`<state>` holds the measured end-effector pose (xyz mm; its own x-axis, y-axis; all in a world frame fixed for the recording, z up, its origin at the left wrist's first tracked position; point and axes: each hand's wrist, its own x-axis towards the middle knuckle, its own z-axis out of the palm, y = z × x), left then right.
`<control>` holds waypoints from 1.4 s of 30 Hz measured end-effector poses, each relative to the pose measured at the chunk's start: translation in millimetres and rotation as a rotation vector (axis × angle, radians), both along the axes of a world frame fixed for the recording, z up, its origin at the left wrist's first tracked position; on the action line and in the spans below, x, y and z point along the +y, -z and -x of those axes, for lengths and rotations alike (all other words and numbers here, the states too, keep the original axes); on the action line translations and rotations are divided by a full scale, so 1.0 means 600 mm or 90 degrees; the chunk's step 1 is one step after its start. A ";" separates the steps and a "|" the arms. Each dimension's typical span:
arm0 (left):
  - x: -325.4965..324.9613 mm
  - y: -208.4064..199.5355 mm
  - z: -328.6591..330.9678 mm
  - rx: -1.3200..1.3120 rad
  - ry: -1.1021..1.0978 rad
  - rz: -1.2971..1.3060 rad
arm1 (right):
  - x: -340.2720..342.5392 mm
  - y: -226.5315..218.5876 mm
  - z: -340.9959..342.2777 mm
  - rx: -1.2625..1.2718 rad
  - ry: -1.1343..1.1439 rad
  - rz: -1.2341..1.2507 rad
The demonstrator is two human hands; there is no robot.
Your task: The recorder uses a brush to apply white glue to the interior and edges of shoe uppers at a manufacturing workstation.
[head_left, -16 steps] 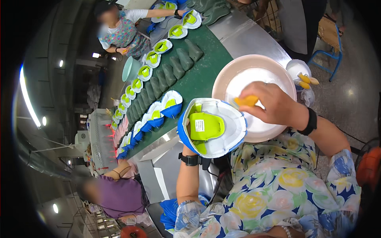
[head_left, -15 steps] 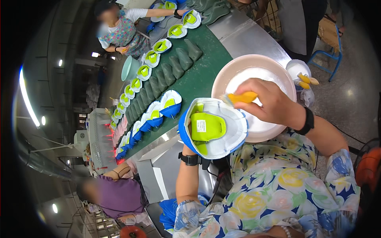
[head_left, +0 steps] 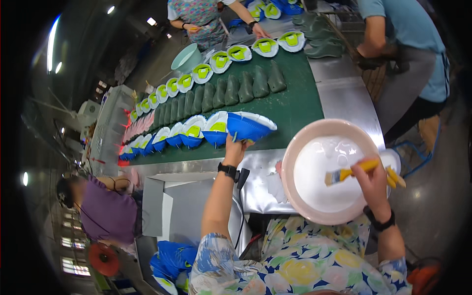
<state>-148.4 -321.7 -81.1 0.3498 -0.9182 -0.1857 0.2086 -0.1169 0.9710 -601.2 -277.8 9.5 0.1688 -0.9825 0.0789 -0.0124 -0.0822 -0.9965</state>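
My left hand [head_left: 237, 149] is closed around the underside of a blue shoe upper [head_left: 251, 127], tilted at the near edge of the green belt [head_left: 297, 101]. That upper is at the right end of a row of similar blue uppers [head_left: 191, 132]. In my right hand [head_left: 372, 184] is a paintbrush [head_left: 346, 172] with a yellow handle. Its bristles point left over the white liquid [head_left: 314, 194] in a pink basin [head_left: 290, 184]; whether they touch the liquid I cannot tell.
Dark green shoe lasts [head_left: 219, 93] line the belt's middle, with lime-lined uppers [head_left: 201, 73] behind them. More yellow-handled brushes [head_left: 393, 178] rest by a white container [head_left: 392, 157] right of the basin. Co-workers are across the belt, at left and at far right. Blue uppers [head_left: 174, 258] lie piled below left.
My left hand has carried the upper forward from in front of me to the belt's near row, turning it. My right hand has moved the brush from the upper to over the basin.
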 end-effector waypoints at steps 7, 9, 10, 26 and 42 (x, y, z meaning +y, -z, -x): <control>-0.060 0.145 -0.125 -0.219 -0.138 -0.133 | 0.019 -0.032 -0.011 0.084 -0.054 -0.063; 0.001 0.150 -0.225 -0.509 -0.148 -0.197 | 0.017 -0.040 -0.008 0.044 -0.129 -0.037; 0.008 0.143 -0.216 -0.565 -0.126 -0.223 | 0.018 -0.035 0.002 0.040 -0.096 -0.015; 0.855 -0.140 -0.155 -0.915 -0.299 -0.913 | 0.032 -0.011 -0.011 0.046 -0.198 0.003; 0.522 0.071 -0.190 -0.815 -0.171 -0.445 | 0.077 -0.052 -0.009 0.051 -0.125 -0.019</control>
